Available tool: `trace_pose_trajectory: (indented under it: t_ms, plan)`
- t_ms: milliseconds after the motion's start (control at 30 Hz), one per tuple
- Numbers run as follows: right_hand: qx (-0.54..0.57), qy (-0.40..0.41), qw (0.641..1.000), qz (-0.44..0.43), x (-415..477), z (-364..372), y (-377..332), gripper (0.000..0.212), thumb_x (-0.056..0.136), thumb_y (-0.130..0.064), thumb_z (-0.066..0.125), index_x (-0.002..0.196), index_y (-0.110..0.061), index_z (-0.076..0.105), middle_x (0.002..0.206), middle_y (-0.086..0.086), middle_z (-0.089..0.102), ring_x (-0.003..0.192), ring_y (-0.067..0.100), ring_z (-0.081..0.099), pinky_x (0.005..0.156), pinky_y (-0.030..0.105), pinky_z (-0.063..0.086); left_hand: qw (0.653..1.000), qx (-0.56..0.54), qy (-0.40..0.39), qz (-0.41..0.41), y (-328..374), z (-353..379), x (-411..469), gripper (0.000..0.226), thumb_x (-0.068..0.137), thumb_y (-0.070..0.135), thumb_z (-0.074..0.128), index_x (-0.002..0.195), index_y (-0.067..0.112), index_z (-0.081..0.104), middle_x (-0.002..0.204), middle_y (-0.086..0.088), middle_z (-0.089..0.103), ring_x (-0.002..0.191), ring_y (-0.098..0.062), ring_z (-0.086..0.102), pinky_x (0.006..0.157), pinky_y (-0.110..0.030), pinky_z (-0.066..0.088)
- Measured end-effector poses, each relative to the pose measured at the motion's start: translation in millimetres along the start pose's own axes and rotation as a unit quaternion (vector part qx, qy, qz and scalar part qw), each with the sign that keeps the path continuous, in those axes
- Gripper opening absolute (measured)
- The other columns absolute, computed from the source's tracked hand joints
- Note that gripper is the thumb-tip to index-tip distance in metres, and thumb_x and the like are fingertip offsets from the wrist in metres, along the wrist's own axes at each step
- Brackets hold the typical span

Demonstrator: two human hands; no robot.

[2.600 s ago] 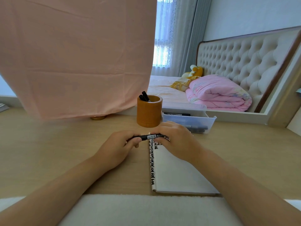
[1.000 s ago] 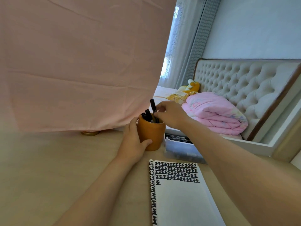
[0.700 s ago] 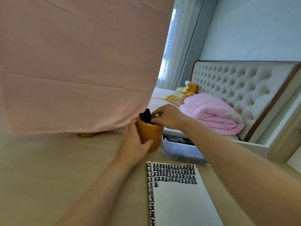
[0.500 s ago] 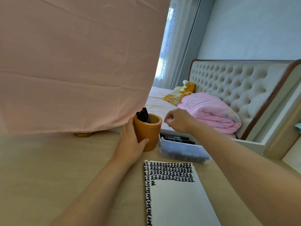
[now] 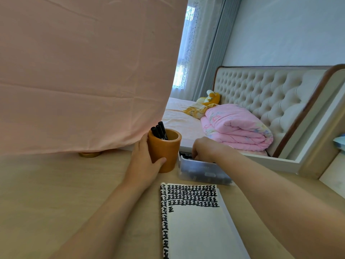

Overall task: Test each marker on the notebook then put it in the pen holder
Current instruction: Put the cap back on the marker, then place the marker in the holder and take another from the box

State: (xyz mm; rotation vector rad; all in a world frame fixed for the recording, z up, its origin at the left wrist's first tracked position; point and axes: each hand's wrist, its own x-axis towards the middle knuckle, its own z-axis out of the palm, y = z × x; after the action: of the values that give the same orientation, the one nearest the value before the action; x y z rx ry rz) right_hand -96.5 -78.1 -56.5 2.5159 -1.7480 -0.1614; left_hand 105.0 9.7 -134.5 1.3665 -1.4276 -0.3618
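Left fingers: the fingers (image 5: pixel 144 140) of the left hand (image 5: pixel 144 162) are curled round the orange pen holder (image 5: pixel 165 151). The thumb lies over its front wall and the other fingers go round its back on the left side, so the grip is firm.
Right fingers: the fingers (image 5: pixel 195 149) of the right hand (image 5: pixel 207 148) bend downward into the clear plastic box (image 5: pixel 201 171). Their tips are hidden behind the box rim, so I cannot tell if they hold something or how far they are closed.
Pen holder: it stands upright on the table (image 5: pixel 56 193), just left of the box and very close to it. I cannot tell if the two touch.
Black markers: several black markers (image 5: pixel 159 130) stand in the pen holder. They lean to the left and their tops stick out above the rim.
Plastic box: it stands on the table behind the notebook. Dark marker shapes (image 5: pixel 205 173) show through its cloudy front wall.
Notebook: the notebook (image 5: pixel 196 225) lies open on the table, near the person and between the two forearms. Rows of thick black marks fill the top of the page and one column runs down the left edge. The rest of the page is white.
Pink cloth: a big pink cloth (image 5: pixel 84 71) hangs behind the table on the left, and a round golden object (image 5: pixel 90 154) shows under its lower edge.
Bed: it stands behind the table, with a folded pink quilt (image 5: pixel 237 126), a yellow plush toy (image 5: pixel 211 97) and a tufted headboard (image 5: pixel 270 94).
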Motion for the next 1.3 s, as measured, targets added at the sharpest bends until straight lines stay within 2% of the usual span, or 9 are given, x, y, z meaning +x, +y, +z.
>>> trace_pose_trajectory:
  t_ms: [167, 300, 367, 467, 600, 733, 933, 1033, 1300]
  plan:
    - [0.007, -0.030, 0.999, -0.039, -2, -7, 1, 0.017, 0.090, -0.011, 0.064, 0.099, -0.020, 0.075, 0.102, 0.003, 0.069, 0.091, 0.021, 0.063, 0.082, 0.030, 0.056, 0.998, 0.038, 0.040, 0.021, 7, 0, -7, 0.095, 0.076, 0.028, 0.080, 0.150, 0.023, 0.022, 0.149, 0.001, 0.030, 0.136, -0.017, 0.031, 0.112, -0.033, 0.030]
    - [0.090, -0.037, 0.994, -0.046, -5, -10, 3, 0.028, 0.092, -0.008, 0.056, 0.100, -0.028, 0.074, 0.102, -0.006, 0.065, 0.094, 0.014, 0.060, 0.078, 0.024, 0.048, 0.978, 0.072, 0.129, 0.149, 33, -2, -12, 0.057, 0.079, 0.021, 0.071, 0.129, 0.020, 0.045, 0.123, 0.001, 0.043, 0.113, -0.015, 0.043, 0.094, -0.029, 0.041]
    - [0.130, -0.059, 0.989, -0.041, -6, -12, 3, 0.025, 0.093, -0.015, 0.056, 0.101, -0.028, 0.075, 0.104, -0.007, 0.067, 0.096, 0.012, 0.060, 0.084, 0.027, 0.051, 0.972, 0.067, 0.092, 0.207, 45, -1, -14, 0.036, 0.084, 0.017, 0.067, 0.117, 0.023, 0.053, 0.113, 0.007, 0.048, 0.101, -0.009, 0.048, 0.083, -0.021, 0.043]
    - [0.142, -0.108, 0.982, -0.055, -10, -16, 3, 0.019, 0.094, -0.034, 0.061, 0.105, -0.028, 0.075, 0.100, -0.010, 0.069, 0.095, 0.012, 0.061, 0.087, 0.030, 0.052, 0.970, 0.071, -0.011, 0.233, 49, 6, -19, 0.027, 0.092, 0.019, 0.063, 0.117, 0.029, 0.059, 0.110, 0.016, 0.051, 0.096, -0.002, 0.052, 0.076, -0.012, 0.047]
    - [0.100, -0.112, 0.986, -0.077, -12, -15, 1, 0.018, 0.098, -0.032, 0.059, 0.108, -0.027, 0.072, 0.084, -0.017, 0.061, 0.082, 0.009, 0.057, 0.074, 0.023, 0.044, 0.967, 0.071, -0.093, 0.227, 39, 16, -24, 0.030, 0.098, 0.023, 0.057, 0.127, 0.030, 0.062, 0.116, 0.016, 0.054, 0.103, 0.000, 0.051, 0.083, -0.010, 0.045]
    - [0.092, -0.096, 0.987, -0.092, -13, -14, -1, 0.011, 0.098, -0.024, 0.059, 0.096, -0.030, 0.069, 0.083, -0.013, 0.061, 0.080, 0.012, 0.056, 0.073, 0.024, 0.047, 0.972, 0.058, -0.100, 0.202, 37, 18, -23, 0.029, 0.099, 0.022, 0.054, 0.125, 0.027, 0.065, 0.116, 0.015, 0.056, 0.103, -0.002, 0.053, 0.086, -0.011, 0.046]
    - [0.167, 0.102, 0.975, -0.108, -38, -24, -3, 0.012, 0.091, -0.032, 0.067, 0.100, -0.026, 0.061, 0.073, -0.013, 0.052, 0.069, 0.009, 0.050, 0.062, 0.021, 0.036, 0.976, 0.056, -0.084, 0.193, 42, 20, -25, 0.030, 0.098, 0.020, 0.057, 0.127, 0.024, 0.063, 0.114, 0.015, 0.057, 0.098, 0.001, 0.053, 0.082, -0.009, 0.045]
    - [0.207, 0.202, 0.949, -0.123, -62, -24, -1, 0.012, 0.085, -0.020, 0.066, 0.093, -0.023, 0.057, 0.069, -0.012, 0.055, 0.063, 0.006, 0.051, 0.063, 0.020, 0.039, 0.979, 0.038, -0.074, 0.184, 45, 19, -25, 0.037, 0.096, 0.019, 0.060, 0.132, 0.027, 0.056, 0.112, 0.018, 0.053, 0.096, 0.002, 0.054, 0.084, -0.016, 0.050]
    - [0.348, 0.308, 0.885, -0.023, -119, -4, 9, 0.016, 0.086, -0.011, 0.063, 0.088, -0.026, 0.058, 0.078, -0.008, 0.063, 0.068, 0.009, 0.057, 0.062, 0.015, 0.046, 0.970, 0.093, -0.008, 0.225, 58, 16, -26, 0.051, 0.093, 0.024, 0.064, 0.141, 0.026, 0.045, 0.136, 0.010, 0.046, 0.117, -0.005, 0.046, 0.092, -0.022, 0.048]
